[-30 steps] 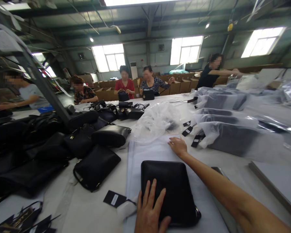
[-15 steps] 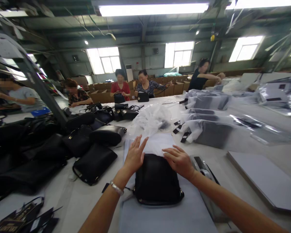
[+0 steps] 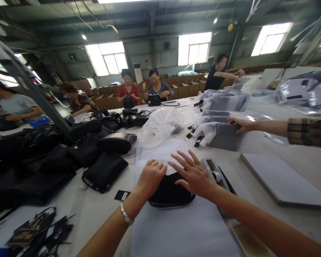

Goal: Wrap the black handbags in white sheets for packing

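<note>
A black handbag (image 3: 171,195) lies on a stack of white paper sheets (image 3: 182,235) in front of me. The far edge of a thin white sheet (image 3: 170,169) now covers the bag's top. My left hand (image 3: 152,178) is closed, its curled fingers pinching that sheet at the bag's upper left. Fingers spread, my right hand (image 3: 194,175) hovers over or rests lightly on the bag's upper right; contact is hard to tell. A black hang tag (image 3: 122,195) sits left of the bag, beside my left wrist.
Black bags (image 3: 105,173) are heaped to the left, with loose tags (image 3: 29,232) in front. Crumpled clear plastic (image 3: 163,125) lies beyond the paper. A co-worker's hand (image 3: 242,125) touches wrapped bags (image 3: 224,137) at right, behind a grey-white board stack (image 3: 283,180). Several people work across the table.
My left hand has closed from spread fingers, and the white sheet has come over the bag's top. My right hand has spread its fingers and moved over the bag. A co-worker's arm has entered from the right.
</note>
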The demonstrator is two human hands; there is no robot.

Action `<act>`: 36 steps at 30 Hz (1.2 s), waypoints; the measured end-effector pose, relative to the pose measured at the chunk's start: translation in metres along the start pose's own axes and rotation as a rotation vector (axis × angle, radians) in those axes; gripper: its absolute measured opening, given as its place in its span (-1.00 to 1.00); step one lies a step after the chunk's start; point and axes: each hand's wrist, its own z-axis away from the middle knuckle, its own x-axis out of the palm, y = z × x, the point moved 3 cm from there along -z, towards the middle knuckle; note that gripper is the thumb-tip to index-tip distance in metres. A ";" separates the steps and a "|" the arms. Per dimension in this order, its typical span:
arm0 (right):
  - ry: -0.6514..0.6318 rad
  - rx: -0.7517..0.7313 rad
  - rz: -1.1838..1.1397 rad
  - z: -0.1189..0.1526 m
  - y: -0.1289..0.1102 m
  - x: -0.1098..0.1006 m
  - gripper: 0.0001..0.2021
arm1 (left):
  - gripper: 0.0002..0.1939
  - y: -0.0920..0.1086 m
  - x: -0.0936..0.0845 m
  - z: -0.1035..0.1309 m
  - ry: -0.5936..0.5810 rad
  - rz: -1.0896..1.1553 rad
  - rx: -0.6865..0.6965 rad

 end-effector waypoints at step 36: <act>-0.136 0.225 -0.267 0.136 -0.063 0.014 -0.75 | -0.65 0.047 0.059 0.101 0.077 0.348 -0.139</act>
